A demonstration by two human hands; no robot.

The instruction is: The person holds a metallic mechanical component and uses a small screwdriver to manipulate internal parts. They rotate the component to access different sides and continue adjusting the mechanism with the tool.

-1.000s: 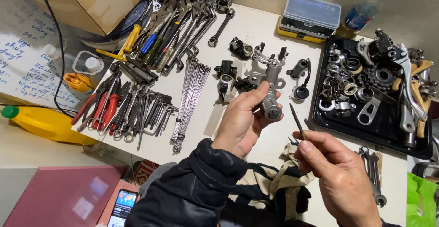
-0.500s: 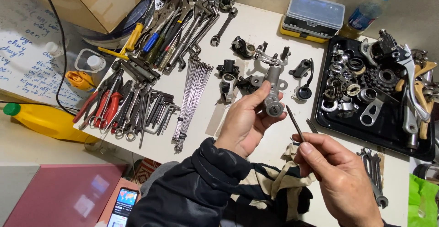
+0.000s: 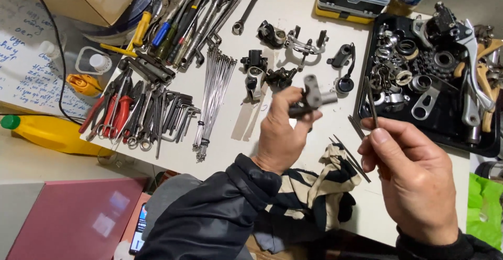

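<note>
White workbench (image 3: 293, 8) strewn with tools | my left hand (image 3: 280, 134) grips grey metal part (image 3: 313, 96), now raised | right hand (image 3: 414, 179) pinches thin rod (image 3: 371, 103), lifted closer.

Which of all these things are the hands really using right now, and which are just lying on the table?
In use:
- small grey metal part, pinched in the left hand
- thin metal rod, held upright in the right hand

Just lying about:
- bundle of spokes
- red-handled pliers
- black tray of parts
- striped rag
- yellow bottle
</note>
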